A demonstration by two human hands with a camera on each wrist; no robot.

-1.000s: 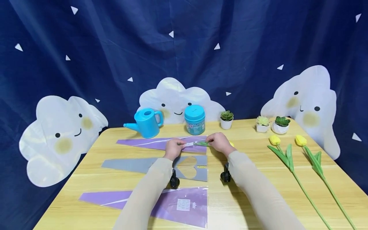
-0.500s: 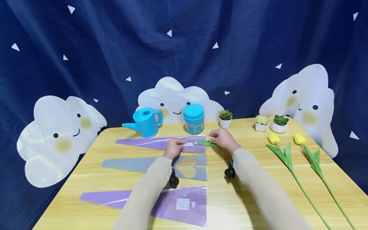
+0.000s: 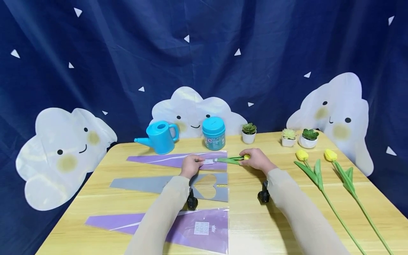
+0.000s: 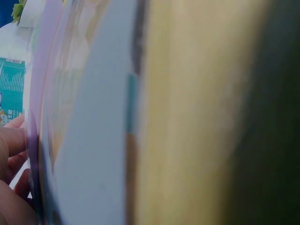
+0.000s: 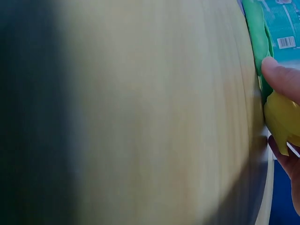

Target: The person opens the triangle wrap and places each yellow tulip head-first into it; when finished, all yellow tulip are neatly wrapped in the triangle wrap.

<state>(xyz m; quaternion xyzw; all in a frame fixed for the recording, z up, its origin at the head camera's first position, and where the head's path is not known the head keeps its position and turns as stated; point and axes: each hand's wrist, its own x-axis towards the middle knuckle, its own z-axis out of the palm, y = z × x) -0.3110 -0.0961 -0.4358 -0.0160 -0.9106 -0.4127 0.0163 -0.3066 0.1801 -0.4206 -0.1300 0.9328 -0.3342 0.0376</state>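
In the head view a yellow tulip (image 3: 231, 160) lies with its leaves over the right end of the back purple flower sleeve (image 3: 165, 159). My right hand (image 3: 257, 159) grips it around the yellow bloom (image 5: 282, 119), thumb by the green leaves (image 5: 257, 35) in the right wrist view. My left hand (image 3: 190, 165) pinches at the sleeve's middle, left of its white label (image 3: 208, 162), where the stem runs; whether film lies between fingers and stem is hard to tell. In the left wrist view its fingers (image 4: 14, 143) are beside the purple film.
A grey sleeve (image 3: 137, 184) with a heart window and another purple sleeve (image 3: 188, 232) lie nearer. Two yellow tulips (image 3: 329, 209) lie at right. Behind stand a blue watering can (image 3: 162, 140), a teal jar (image 3: 214, 134) and small potted succulents (image 3: 249, 132).
My right hand has let go near the leaves, opened, moved right and taken hold of the bloom. My left hand has stayed on the sleeve.
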